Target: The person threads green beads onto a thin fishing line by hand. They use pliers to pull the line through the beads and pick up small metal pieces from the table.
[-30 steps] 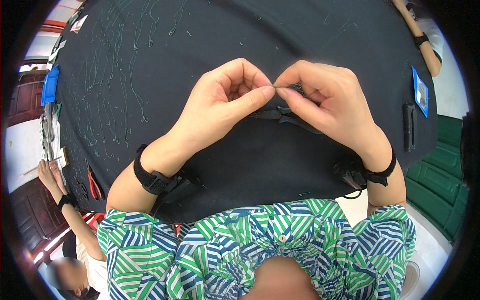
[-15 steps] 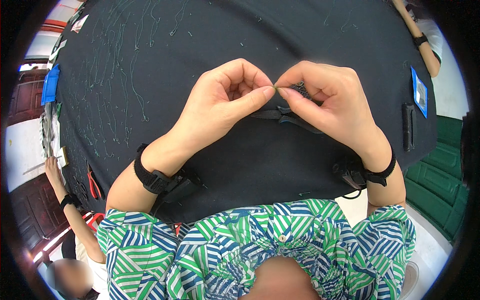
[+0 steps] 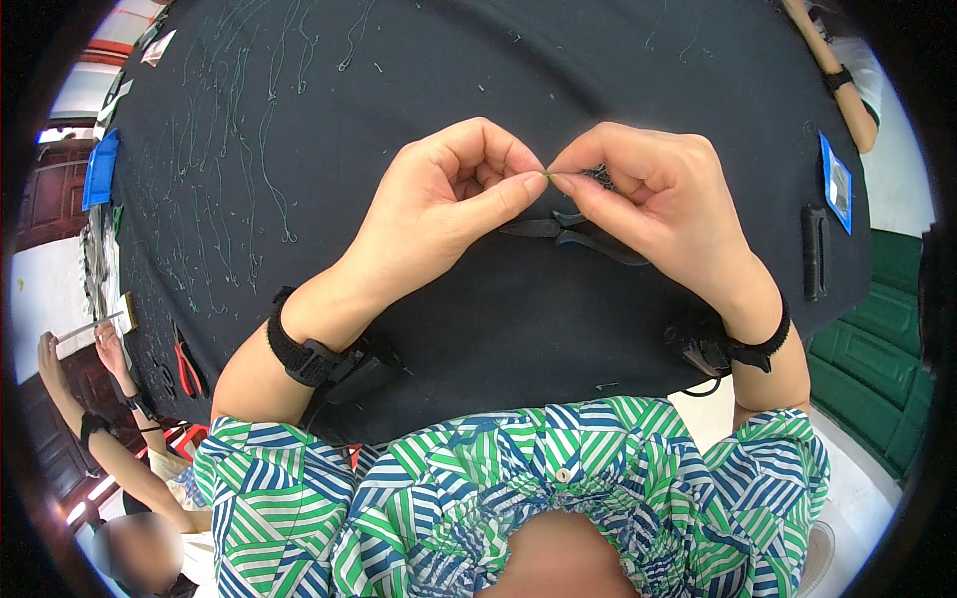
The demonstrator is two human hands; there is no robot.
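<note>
My left hand (image 3: 439, 194) and my right hand (image 3: 658, 189) meet fingertip to fingertip over the black cloth. Both pinch thumb against index finger, closed on a tiny bit of thin greenish thread (image 3: 547, 174); most of it is hidden by the fingers. Partly behind my right hand sits a small heap of dark metal pieces (image 3: 600, 175), too small to make out. Just below the fingertips lies a pair of dark-handled pliers (image 3: 558, 231), its lower handle running under my right hand.
Several green threads with small loops or hooks (image 3: 234, 149) spread over the black cloth (image 3: 478, 329) at the left. Red-handled pliers (image 3: 185, 367) lie at the left edge. A blue packet (image 3: 837, 184) and a black bar-shaped object (image 3: 815, 253) lie right. Co-workers' arms (image 3: 130, 468) reach in at both sides.
My hands hold almost the same pinch. At the lower left, the co-worker's second arm has come up, and a long thin strip is now raised between that person's hands.
</note>
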